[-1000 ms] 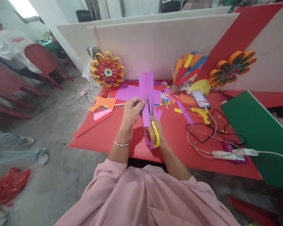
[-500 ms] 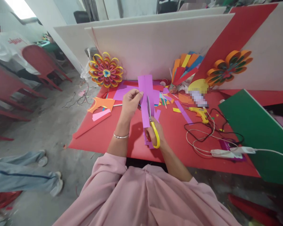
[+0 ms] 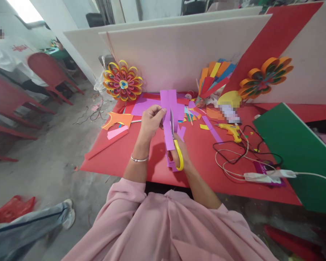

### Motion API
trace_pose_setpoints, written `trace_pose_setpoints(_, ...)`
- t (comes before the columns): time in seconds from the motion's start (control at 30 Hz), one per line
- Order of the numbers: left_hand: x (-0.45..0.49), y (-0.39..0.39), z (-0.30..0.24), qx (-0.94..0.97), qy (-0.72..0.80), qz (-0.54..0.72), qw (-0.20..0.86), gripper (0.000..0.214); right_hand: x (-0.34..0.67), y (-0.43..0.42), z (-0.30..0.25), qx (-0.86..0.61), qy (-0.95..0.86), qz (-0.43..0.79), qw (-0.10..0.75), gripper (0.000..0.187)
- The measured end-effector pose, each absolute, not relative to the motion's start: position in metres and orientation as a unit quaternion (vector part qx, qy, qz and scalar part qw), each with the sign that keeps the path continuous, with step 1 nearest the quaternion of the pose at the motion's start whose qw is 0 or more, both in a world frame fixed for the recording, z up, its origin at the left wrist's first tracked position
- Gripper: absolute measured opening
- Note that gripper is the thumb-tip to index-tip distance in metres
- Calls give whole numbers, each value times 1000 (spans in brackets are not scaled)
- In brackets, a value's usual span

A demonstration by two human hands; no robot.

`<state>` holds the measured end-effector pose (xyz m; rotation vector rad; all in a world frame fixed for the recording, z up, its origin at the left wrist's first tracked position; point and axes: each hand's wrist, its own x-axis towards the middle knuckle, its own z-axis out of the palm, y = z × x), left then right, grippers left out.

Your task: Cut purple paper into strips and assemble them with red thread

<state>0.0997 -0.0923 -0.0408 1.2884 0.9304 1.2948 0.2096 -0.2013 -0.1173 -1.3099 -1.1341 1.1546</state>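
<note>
My left hand [image 3: 150, 121] pinches the left edge of a purple paper sheet [image 3: 168, 108] held upright over the red table [image 3: 119, 159]. My right hand [image 3: 179, 156] grips yellow-handled scissors [image 3: 176, 145], whose blades run up the middle of the sheet along a partly cut slit. Cut purple strips [image 3: 170, 164] lie on the table under my right hand. A silver bangle sits on my left wrist.
A yellow glue gun [image 3: 230, 130] and tangled cables [image 3: 241, 156] with a white power strip [image 3: 263, 176] lie at right. Paper flowers [image 3: 123, 80] lean on white boards. A green board [image 3: 296, 152] stands at right. Red chairs and a passer-by's leg [image 3: 29, 228] are at left.
The purple sheet and scissors have stayed almost in place, the cut slightly longer. The person on the floor side has walked leftward and down, leaving one leg in view.
</note>
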Motion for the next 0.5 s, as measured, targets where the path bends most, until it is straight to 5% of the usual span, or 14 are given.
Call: trace_pose_setpoints(0.5,99,-90,-45,562,387,521,512,34,212,-206,-125,-526,-490,470,511,24)
